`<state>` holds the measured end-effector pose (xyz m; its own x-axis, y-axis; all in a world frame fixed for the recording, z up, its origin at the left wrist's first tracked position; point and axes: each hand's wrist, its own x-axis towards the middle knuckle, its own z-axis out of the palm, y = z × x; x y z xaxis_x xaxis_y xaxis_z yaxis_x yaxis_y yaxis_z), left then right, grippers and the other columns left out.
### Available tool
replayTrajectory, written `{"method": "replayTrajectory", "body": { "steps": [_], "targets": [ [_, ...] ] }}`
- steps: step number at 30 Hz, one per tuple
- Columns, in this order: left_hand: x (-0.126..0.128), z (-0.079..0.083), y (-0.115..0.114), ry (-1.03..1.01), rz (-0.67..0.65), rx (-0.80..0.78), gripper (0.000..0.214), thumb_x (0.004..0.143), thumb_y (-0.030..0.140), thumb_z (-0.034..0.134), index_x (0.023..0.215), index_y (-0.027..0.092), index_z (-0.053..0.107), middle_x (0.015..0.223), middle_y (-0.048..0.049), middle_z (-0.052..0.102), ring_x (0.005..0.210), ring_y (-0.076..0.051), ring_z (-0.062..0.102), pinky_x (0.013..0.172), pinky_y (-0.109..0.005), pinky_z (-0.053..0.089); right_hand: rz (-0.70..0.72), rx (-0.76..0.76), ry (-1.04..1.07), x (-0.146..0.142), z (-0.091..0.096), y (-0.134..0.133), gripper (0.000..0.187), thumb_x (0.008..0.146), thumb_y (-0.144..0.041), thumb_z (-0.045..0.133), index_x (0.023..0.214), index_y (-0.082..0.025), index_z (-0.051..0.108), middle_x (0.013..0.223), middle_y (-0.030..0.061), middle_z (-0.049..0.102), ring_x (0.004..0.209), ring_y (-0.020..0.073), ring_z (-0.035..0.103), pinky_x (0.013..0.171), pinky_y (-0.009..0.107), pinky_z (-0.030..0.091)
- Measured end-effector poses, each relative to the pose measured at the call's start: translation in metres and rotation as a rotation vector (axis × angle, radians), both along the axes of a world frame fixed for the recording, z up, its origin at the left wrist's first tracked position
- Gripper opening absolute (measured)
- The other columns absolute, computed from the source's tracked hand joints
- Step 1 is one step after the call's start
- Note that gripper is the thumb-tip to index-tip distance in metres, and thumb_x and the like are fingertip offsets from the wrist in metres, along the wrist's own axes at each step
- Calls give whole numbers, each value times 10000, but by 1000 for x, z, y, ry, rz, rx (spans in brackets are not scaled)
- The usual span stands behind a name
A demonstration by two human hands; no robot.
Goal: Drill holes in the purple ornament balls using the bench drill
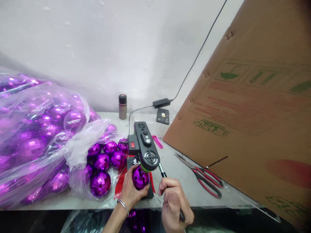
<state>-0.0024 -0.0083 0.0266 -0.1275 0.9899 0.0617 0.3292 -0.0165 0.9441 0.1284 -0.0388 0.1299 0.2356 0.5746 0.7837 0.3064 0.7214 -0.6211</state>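
My left hand [130, 191] is wrapped round a purple faceted ball [140, 177], holding it under the head of a small dark bench machine [143, 145] with a red switch. My right hand [174, 204] is closed on the machine's thin lever handle [162, 171], just right of the ball. The machine stands on a dark base over a red sheet [120, 183] at the table's near edge.
A clear plastic bag [41, 142] full of purple balls lies at left, with several loose ones [107, 160] spilling out. Red-handled scissors [206, 178] lie to the right, under a large tilted cardboard box [250, 110]. A small can [122, 106], power adapter [161, 103] and remote-like object [163, 116] sit by the wall.
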Motion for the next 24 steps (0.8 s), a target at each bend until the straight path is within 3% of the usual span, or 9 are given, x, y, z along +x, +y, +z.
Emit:
{"method": "replayTrajectory", "body": {
  "steps": [5, 13, 21, 24],
  "targets": [
    [-1, 1, 1, -14, -1, -13, 790, 636, 461, 859, 1340, 192, 623, 1330, -173, 759, 1301, -425, 720, 1166, -629, 557, 8, 30, 2, 0, -1, 2, 364, 1121, -143, 444, 783, -222, 553, 762, 7, 610, 644, 133, 603, 548, 257, 484],
    [-5, -12, 3, -10, -48, -12, 826, 681, 482, 870, 1398, 188, 583, 1384, -188, 736, 1327, -418, 703, 1193, -629, 531, 23, 17, 17, -2, 3, 3, 365, 1130, -179, 448, 781, -229, 543, 770, 2, 626, 633, 135, 614, 560, 261, 505],
    [0, -1, 3, 1, 8, -6, 795, 630, 436, 852, 1344, 197, 598, 1317, -153, 759, 1292, -397, 724, 1165, -598, 559, 24, 42, -61, -1, -31, 2, 375, 1153, -181, 421, 801, -226, 542, 831, 20, 649, 692, 137, 645, 590, 261, 525],
    [1, -3, 4, -9, 19, 13, 773, 628, 412, 854, 1331, 205, 610, 1293, -141, 768, 1257, -392, 736, 1150, -612, 567, -21, 123, 4, -3, -11, 8, 397, 1136, -147, 440, 756, -230, 518, 699, -15, 562, 647, 138, 617, 551, 259, 468]
  ]
}}
